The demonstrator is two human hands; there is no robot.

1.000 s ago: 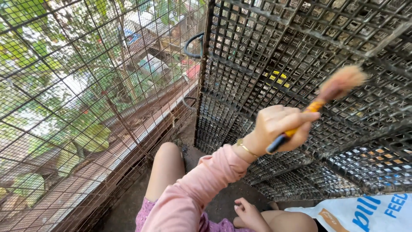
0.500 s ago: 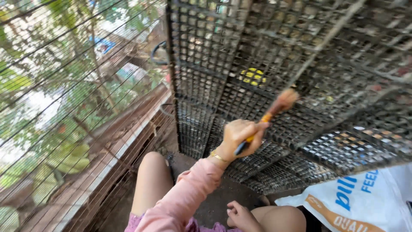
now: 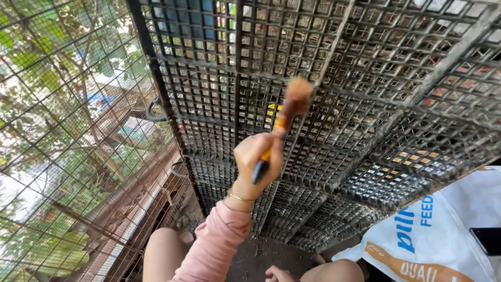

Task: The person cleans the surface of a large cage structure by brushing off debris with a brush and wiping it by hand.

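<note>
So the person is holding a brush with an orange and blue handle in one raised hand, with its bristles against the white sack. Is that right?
Not quite. In the head view the raised hand does hold the brush with its orange and blue handle, but the bristles are against the dark metal mesh cage, not the white sack, which lies apart at lower right.

A white sack (image 3: 443, 235) with blue and orange print lies at lower right.
</note>
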